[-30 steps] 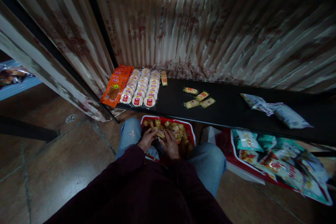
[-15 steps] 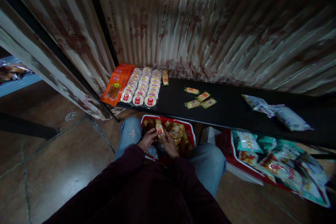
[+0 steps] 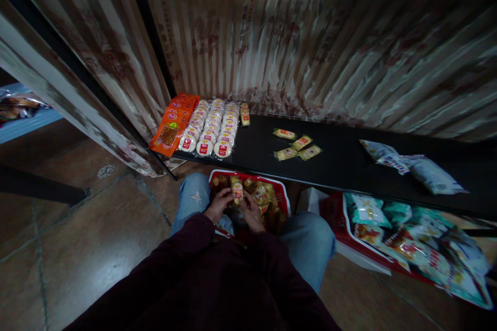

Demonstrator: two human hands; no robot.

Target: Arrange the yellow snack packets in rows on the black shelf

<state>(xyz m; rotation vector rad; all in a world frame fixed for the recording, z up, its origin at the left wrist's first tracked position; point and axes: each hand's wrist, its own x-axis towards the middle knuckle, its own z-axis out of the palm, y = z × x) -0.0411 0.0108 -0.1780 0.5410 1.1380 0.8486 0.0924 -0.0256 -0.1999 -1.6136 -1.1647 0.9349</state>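
Between my two hands is a small yellow wrapped snack packet with a red and white label facing up. My left hand pinches its left side, and my right hand grips its lower right side. Both are over a red basket with a white rim, set between my knees. Brown and yellow wrapped snacks fill the basket. On the black shelf in front, several similar yellow packets lie loosely, and another yellow packet stands beside rows of round white wrapped cakes.
An orange snack bag lies at the shelf's left end. Toward its right lie white-blue bags. Below, a second red basket holds several green and white bags. A patterned curtain hangs behind; a black post stands left.
The packet in my hands has risen slightly and tipped more upright. My hands hold nearly the same place, and the things on the shelf have not moved.
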